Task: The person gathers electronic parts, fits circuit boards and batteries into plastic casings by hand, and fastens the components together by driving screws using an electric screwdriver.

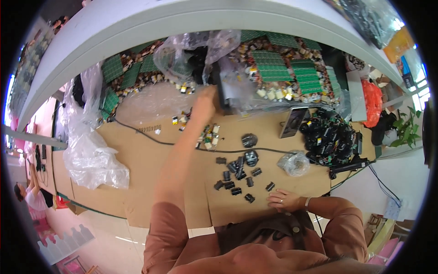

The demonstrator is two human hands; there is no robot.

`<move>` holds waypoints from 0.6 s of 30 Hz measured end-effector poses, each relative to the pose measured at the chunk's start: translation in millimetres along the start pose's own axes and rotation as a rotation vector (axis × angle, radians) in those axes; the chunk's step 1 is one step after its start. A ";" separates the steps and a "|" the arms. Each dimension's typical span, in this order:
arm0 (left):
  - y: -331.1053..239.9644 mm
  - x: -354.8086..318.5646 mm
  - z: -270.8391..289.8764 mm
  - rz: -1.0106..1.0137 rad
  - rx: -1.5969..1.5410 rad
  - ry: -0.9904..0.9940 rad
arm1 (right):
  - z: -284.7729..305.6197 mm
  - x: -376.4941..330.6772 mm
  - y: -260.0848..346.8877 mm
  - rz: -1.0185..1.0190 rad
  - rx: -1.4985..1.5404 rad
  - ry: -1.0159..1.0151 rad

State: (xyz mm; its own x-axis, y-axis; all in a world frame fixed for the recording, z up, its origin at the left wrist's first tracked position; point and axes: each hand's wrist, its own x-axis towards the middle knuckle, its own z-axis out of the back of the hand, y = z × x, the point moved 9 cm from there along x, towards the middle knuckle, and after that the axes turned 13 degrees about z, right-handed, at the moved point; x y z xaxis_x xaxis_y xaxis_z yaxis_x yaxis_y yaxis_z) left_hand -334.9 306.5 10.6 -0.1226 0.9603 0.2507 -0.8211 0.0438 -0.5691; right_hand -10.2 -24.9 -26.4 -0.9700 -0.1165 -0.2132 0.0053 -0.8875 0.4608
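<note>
My left hand (206,106) is stretched far across the cardboard-covered table, at the left side of a dark box or tray (221,89) with clear plastic over it. Its fingers are blurred and partly hidden, so any hold cannot be made out. Fingers loosely spread, my right hand (283,201) lies on the near table edge and holds nothing. Several small black plastic parts (236,191) are scattered just left of it. Two larger rounded black pieces, one of them a shell (251,158), lie behind these. Small white-and-yellow components (211,137) sit beside my left forearm.
Green circuit boards (270,66) lie on heaped components at the back. A phone (294,122) stands before a pile of black wired units (329,137). Crumpled clear plastic (294,163) lies nearby; a large clear bag (93,160) is left. A black cable (150,138) crosses the table.
</note>
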 end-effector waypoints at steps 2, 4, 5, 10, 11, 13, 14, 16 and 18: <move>29.6 41.0 -28.5 0.020 0.069 -0.038 | -2.5 -0.2 -1.3 0.002 -0.019 -0.068; 32.6 69.1 -46.2 0.147 0.132 0.082 | 1.2 -0.8 -0.7 -0.023 0.020 -0.157; 32.4 79.0 -54.1 0.216 0.204 0.207 | -1.2 -2.4 -4.2 -0.054 0.024 -0.159; 18.8 80.1 -29.0 0.286 0.308 0.232 | -2.5 -4.6 -6.1 -0.024 0.009 -0.230; 18.2 71.2 -25.5 0.290 0.320 0.246 | -1.3 -2.8 -5.1 -0.019 0.024 -0.240; 1.9 50.9 6.8 0.238 0.228 0.016 | 2.9 -4.9 -5.8 -0.016 0.028 -0.255; -7.9 36.9 20.2 0.203 0.137 -0.053 | 2.3 -6.7 -8.9 -0.024 0.038 -0.231; -22.0 -5.7 35.6 0.128 -0.078 -0.120 | 7.0 -10.9 -6.8 -0.028 0.013 -0.257; -40.9 -60.8 35.3 0.121 -0.297 -0.025 | 9.2 -13.0 -4.7 -0.039 -0.015 -0.288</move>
State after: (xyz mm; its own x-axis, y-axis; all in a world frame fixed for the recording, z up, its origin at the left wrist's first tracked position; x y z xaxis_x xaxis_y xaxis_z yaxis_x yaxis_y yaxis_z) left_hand -313.6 236.6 46.3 -0.2255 0.9566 0.1844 -0.6015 0.0122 -0.7988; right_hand 0.1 -15.2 -17.8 -0.9986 0.0470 0.0239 -0.0316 -0.8954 0.4441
